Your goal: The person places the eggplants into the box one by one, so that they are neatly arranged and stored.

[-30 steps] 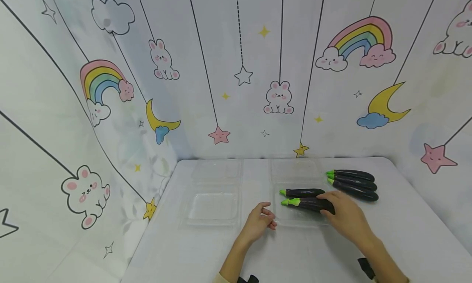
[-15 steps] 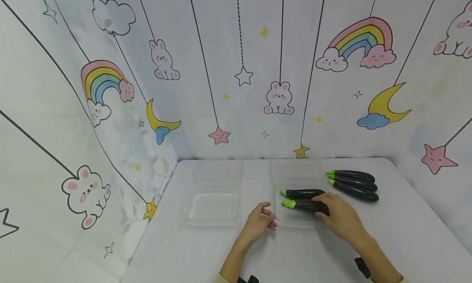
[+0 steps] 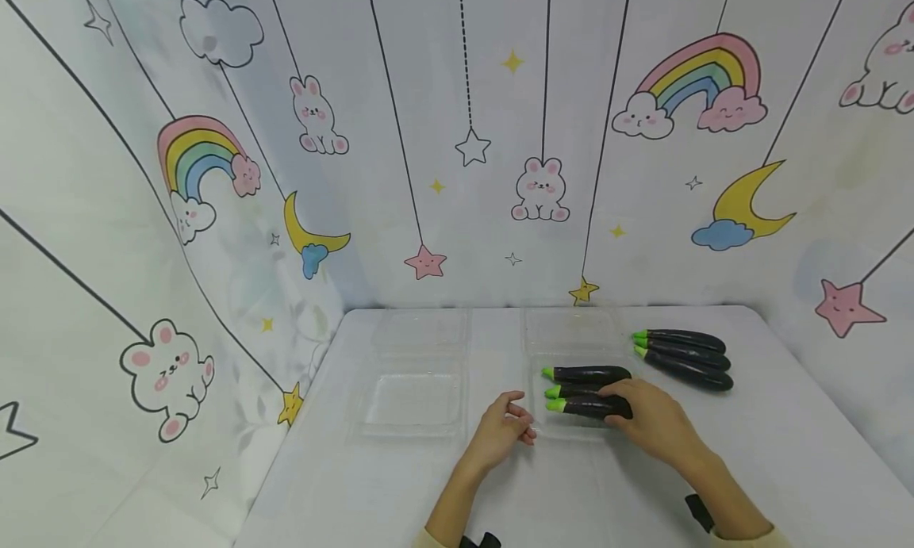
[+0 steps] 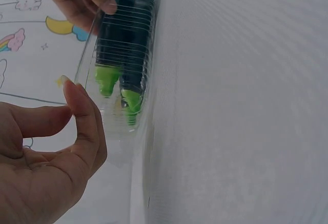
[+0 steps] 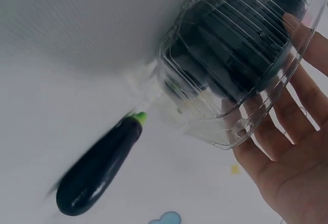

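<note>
In the head view my right hand [image 3: 655, 423] holds the nearest eggplant [image 3: 584, 407], thumb in front and fingers over its far side. Inside the clear plastic container [image 3: 571, 433] this eggplant lies beside a middle eggplant [image 3: 571, 391], partly covered by my fingers, and a back eggplant [image 3: 593, 373]. Their green stem ends point left. My left hand [image 3: 498, 433] stays by the container's left wall with loosely bent fingers and nothing in them. Through the ribbed container wall [image 4: 123, 44], the left wrist view shows two dark eggplants and the other hand's thumb.
Several more eggplants [image 3: 689, 358] lie side by side on the white table [image 3: 778, 437], right of the container. A second clear container [image 3: 410, 401] stands to the left with nothing inside. Behind both, their clear lids [image 3: 571, 326] are raised. A patterned cloth backs the table.
The eggplant in my right hand came down and toward me into the container's front part, uncovering the middle eggplant. My right hand shifted slightly left; the left hand kept its place.
</note>
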The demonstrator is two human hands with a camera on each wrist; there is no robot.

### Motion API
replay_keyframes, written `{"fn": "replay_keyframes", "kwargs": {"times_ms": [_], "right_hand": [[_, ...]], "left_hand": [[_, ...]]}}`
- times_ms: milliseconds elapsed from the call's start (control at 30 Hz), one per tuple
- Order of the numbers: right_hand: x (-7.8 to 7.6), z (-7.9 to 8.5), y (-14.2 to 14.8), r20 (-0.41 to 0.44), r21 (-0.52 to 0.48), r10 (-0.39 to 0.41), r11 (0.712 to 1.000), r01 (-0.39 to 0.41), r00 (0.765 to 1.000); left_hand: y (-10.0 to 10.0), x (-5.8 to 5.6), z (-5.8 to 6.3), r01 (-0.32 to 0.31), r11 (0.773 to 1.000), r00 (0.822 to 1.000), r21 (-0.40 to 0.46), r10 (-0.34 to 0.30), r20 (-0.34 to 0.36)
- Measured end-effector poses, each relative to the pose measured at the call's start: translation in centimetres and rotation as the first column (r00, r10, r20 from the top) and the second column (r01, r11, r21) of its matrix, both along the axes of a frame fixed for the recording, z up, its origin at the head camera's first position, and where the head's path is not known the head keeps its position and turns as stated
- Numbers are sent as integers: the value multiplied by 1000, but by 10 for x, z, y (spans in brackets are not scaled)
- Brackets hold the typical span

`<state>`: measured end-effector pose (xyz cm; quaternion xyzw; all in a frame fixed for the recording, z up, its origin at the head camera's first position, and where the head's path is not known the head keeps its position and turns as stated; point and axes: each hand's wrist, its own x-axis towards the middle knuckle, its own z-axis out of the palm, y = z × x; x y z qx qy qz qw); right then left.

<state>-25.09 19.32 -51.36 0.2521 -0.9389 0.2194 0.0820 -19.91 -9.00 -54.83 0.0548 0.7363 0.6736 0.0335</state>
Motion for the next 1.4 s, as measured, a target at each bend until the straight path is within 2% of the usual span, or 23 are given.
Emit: {"fn": "replay_keyframes", "kwargs": {"times_ms": [233,633,833,967,1067,1200,1300,1400], "right_hand": [[-8,-2,1,80,17,-8,1000,7,997],[-11,-5,3,140,25,10,1000,-13,990],[-13,-7,5,163,26,6,1000,-11,987],[-14,-6,6,146,5,1,1000,-2,989],[-15,-4,11,107,-44,3,999,2,994],[-19,0,22,15,-148,-26,989,28,1000],[-26,0,30,-48,-215,-91,974,78,995],[-36,-2,35,-82,-245,-152,961,128,985]], "left_hand": [[0,0,0,5,1000,1000,-1,-5,-4],[2,0,-1,-2,1000,1000,11,2,11],[1,-2,-1,-5,1000,1000,-25,6,19],[0,-4,1,-10,995,1000,-96,12,23],[-1,-5,5,-38,972,999,-232,37,-8],[-1,-10,16,-125,901,992,-415,100,-81],[0,-16,26,-166,871,985,-463,128,-111],[1,-24,34,-170,869,985,-464,131,-116]]}}
